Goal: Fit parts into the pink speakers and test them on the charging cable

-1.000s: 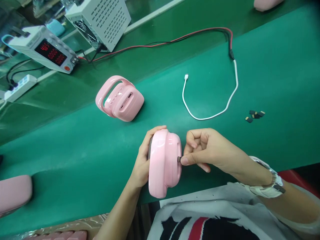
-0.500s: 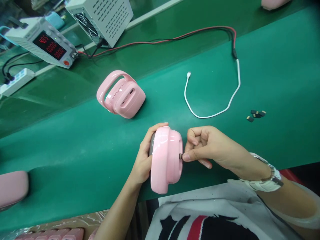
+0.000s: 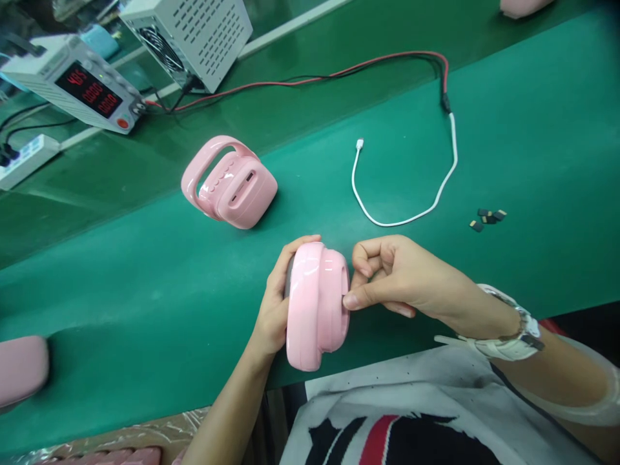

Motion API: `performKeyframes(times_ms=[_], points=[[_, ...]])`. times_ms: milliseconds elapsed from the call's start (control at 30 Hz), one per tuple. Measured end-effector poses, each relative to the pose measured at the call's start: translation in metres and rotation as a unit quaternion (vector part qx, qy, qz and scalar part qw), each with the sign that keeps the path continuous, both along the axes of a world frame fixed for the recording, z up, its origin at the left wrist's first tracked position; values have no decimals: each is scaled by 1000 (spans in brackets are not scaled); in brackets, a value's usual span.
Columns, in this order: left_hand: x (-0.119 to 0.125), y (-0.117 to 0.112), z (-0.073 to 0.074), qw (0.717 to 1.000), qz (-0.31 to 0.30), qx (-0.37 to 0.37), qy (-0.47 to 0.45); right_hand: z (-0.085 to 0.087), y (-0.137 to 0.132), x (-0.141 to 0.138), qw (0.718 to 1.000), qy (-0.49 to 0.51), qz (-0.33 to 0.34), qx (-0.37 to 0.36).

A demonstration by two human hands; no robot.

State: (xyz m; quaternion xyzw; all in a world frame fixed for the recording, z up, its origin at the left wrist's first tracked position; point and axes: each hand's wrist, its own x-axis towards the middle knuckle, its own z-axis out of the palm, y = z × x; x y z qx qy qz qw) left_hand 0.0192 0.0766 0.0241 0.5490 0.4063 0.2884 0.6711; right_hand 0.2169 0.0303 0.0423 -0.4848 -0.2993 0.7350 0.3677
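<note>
A glossy pink portable speaker point(image 3: 310, 310) is held on its side near the table's front edge. My left hand point(image 3: 274, 310) wraps round its grey-faced side from the left. At its recessed right end, my right hand point(image 3: 387, 278) pinches a memory card point(image 3: 343, 299); only a dark sliver of it shows between the thumb and the slot. How deep the card sits is hidden. A second pink speaker point(image 3: 247, 197), with a carry handle, buttons and ports, stands farther back. Several loose memory cards point(image 3: 488, 217) lie in a small cluster to the right.
A white cable point(image 3: 426, 213) curves across the green table point(image 3: 121, 310), joined to red and black leads point(image 3: 349, 69). Behind are a power supply with a red display point(image 3: 90, 89) and a grey vented box point(image 3: 203, 42). Another pink item point(image 3: 22, 368) lies at the left edge.
My right hand has pushed the memory card closer into the speaker's end, and less of the card shows. The whole view has shifted slightly.
</note>
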Motion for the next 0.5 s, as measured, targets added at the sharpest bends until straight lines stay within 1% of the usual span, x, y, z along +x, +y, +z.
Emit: performKeyframes(times_ms=[167,300,400,467,500], points=[[-1,1,-1,1000,-17,12,-8,-1,1,0,1000,13,-4,-1],[0,0,0,1000,-1,-11,2,-2,6,-3,1000,-5,0,21],[1,-1,1,1000,12,-6,5,-7,5,-6,998,-33,-7,44],[1,-1,1,1000,13,-5,4,-13,1,-6,999,-13,-13,41],[1,-1,1,1000,11,-9,3,-15,-1,-6,999,16,-11,36]])
